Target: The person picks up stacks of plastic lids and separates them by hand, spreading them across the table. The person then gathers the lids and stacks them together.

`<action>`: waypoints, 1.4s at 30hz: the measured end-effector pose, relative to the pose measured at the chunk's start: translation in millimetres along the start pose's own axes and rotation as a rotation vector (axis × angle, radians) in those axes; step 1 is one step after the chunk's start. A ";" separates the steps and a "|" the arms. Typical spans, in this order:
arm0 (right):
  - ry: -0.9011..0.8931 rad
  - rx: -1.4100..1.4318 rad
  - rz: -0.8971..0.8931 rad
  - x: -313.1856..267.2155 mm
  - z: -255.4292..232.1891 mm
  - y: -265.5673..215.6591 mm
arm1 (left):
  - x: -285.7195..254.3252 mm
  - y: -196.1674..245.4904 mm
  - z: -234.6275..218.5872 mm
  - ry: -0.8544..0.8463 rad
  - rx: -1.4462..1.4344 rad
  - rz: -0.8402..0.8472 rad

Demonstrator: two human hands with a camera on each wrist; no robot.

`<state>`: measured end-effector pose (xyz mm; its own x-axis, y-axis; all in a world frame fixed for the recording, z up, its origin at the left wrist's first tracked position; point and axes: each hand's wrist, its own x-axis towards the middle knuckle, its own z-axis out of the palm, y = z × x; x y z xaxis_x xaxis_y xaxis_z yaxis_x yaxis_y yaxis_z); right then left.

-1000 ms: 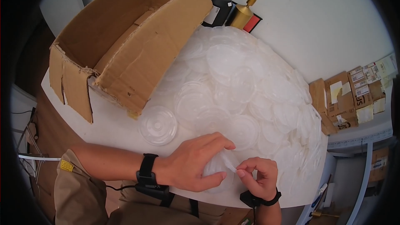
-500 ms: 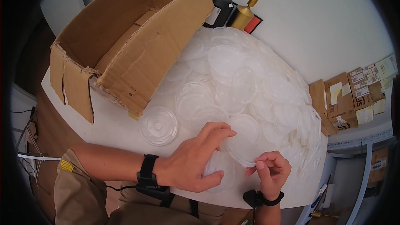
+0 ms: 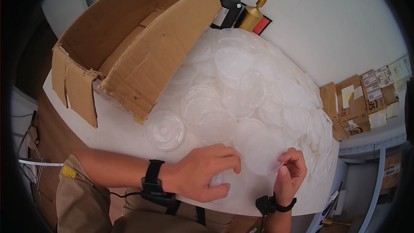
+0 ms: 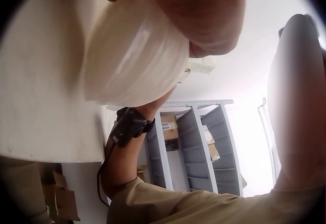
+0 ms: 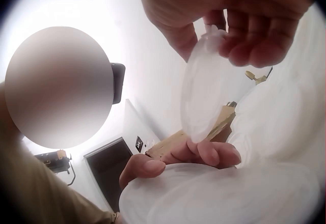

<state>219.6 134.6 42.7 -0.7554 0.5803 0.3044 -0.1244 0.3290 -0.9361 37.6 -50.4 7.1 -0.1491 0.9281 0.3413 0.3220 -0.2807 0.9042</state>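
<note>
Translucent round plastic lids lie in a large pile (image 3: 241, 82) across the table. My left hand (image 3: 202, 172) curls round a stack of lids (image 4: 137, 51) at the table's near edge, thumb and fingers at its sides. In the right wrist view the top of that stack (image 5: 168, 191) shows below the left fingers. My right hand (image 3: 290, 172) pinches a single lid (image 5: 201, 89) by its rim between thumb and fingers. The held lid is raised to the right of the stack and overlaps the pile in the head view. A separate lid (image 3: 164, 130) lies flat left of the pile.
A long open cardboard box (image 3: 142, 56) with torn flaps stands at the table's back left. Behind the pile are a black device (image 3: 228, 8) and a gold-coloured container (image 3: 251, 16). Labelled cartons (image 3: 355, 101) stand beyond the right edge, above grey shelving (image 4: 196, 147).
My right hand has moved right and slightly up, drawing one lid away from the stack and turning it. The left hand stays at the stack; its fingers lifted, then came back down.
</note>
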 end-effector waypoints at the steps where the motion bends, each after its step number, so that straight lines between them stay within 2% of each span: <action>1: -0.001 -0.001 0.002 2.7 10.4 -7.1 | -0.2 0.4 0.3 -0.009 -0.008 0.007; 3: 0.054 0.153 0.114 10.9 33.0 -27.3 | 0.4 1.2 -0.3 -0.023 -0.001 -0.003; 4: 0.054 0.154 0.112 10.0 26.5 -23.5 | 0.5 1.5 -0.8 -0.038 0.005 -0.014; 6: -0.220 0.030 0.240 5.4 3.7 -10.0 | 1.3 -2.6 2.8 0.005 0.008 0.030; 7: -0.220 0.030 0.242 4.2 -0.3 -7.8 | 1.4 -3.7 4.3 0.047 0.012 0.073; 8: -0.318 -0.060 0.235 3.7 -2.8 -6.0 | 0.9 -2.6 3.5 0.047 0.012 0.073; 10: -0.456 -0.172 0.252 5.7 0.1 -10.2 | -0.2 1.1 0.0 -0.010 0.030 -0.003; 11: -0.457 -0.172 0.252 7.8 2.2 -12.0 | -0.1 0.8 -0.2 -0.009 0.030 -0.002; 13: -0.602 -0.353 0.096 11.7 5.5 -13.7 | -0.9 -0.3 0.6 0.026 0.037 0.006; 16: -0.684 -0.431 0.003 17.8 5.8 -17.6 | 0.8 0.3 1.0 0.059 0.042 0.011; 19: -0.727 -0.579 -0.098 21.1 8.2 -20.8 | 0.4 -1.0 0.9 0.065 0.052 0.006; 22: -0.749 -0.705 -0.087 20.1 7.9 -24.5 | 0.9 -1.5 0.7 0.059 0.061 0.004; 29: -0.731 -0.725 -0.107 16.6 5.0 -17.0 | 1.5 0.3 0.8 0.055 0.045 -0.011; 31: -0.653 -0.865 -0.079 17.5 7.1 -22.8 | 1.4 -1.4 0.9 0.077 0.068 0.007; 34: -0.638 -0.908 -0.061 17.1 8.4 -24.4 | 2.2 -0.8 0.5 0.115 0.075 0.001; 38: -0.637 -0.875 -0.035 14.8 7.3 -22.3 | 3.2 -1.7 0.6 0.125 0.059 -0.008; 42: -0.688 -0.872 0.111 12.9 5.1 -21.3 | 3.6 -2.9 1.8 0.129 0.069 0.006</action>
<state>209.3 131.3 65.7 -0.9631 0.1916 -0.1889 0.2562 0.8678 -0.4259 37.8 -45.8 5.2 -0.2640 0.8860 0.3811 0.3863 -0.2649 0.8835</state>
